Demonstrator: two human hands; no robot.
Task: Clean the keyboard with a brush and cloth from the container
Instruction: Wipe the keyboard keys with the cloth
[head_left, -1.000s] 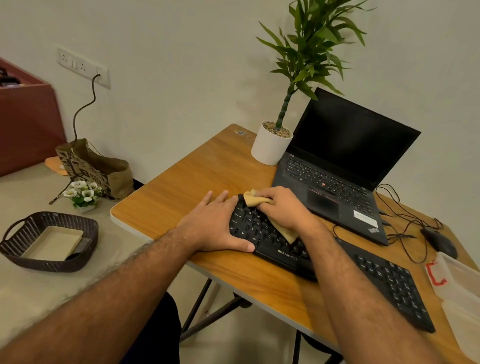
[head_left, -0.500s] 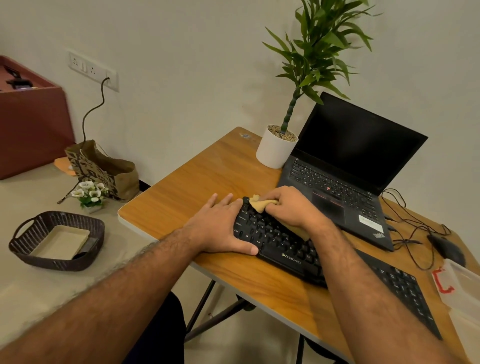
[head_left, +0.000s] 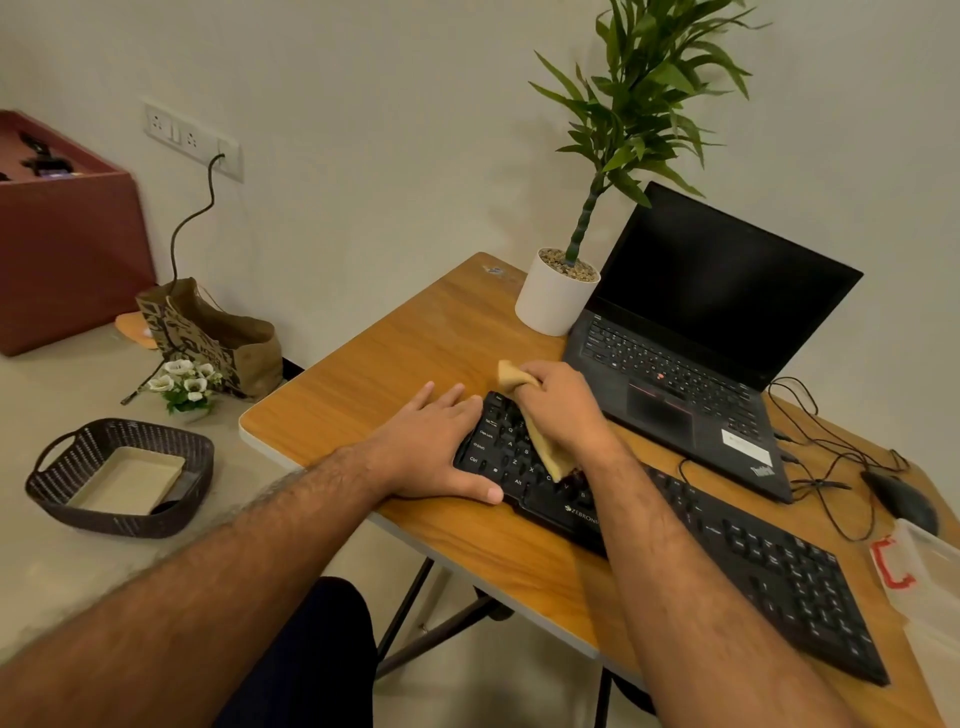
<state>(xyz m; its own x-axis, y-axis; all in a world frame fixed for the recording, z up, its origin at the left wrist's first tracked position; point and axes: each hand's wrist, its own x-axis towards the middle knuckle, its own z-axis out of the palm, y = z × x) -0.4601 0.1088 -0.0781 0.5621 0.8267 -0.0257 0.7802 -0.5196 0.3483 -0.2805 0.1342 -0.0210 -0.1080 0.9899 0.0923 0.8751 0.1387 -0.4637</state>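
Note:
A long black keyboard (head_left: 769, 577) lies along the front of the wooden table (head_left: 395, 364). My right hand (head_left: 566, 405) is closed on a tan cloth (head_left: 545, 452) and presses it onto the keys at the keyboard's left end; one corner of the cloth sticks out past my fingers. My left hand (head_left: 431, 447) lies flat against the keyboard's left edge, thumb along its front, fingers spread on the table. A clear plastic container (head_left: 930, 582) with a red clip stands at the right edge. No brush is visible.
An open black laptop (head_left: 691, 338) sits behind the keyboard, with a white potted plant (head_left: 556, 296) to its left. A black mouse (head_left: 901, 499) and loose cables (head_left: 826, 457) lie at the right. A dark woven basket (head_left: 119, 478), paper bag (head_left: 208, 338) and small flowers sit on the left counter.
My right hand has slid the cloth toward the keyboard's far left corner, so the cloth's corner now pokes past the back edge. My left hand has stayed at the left edge.

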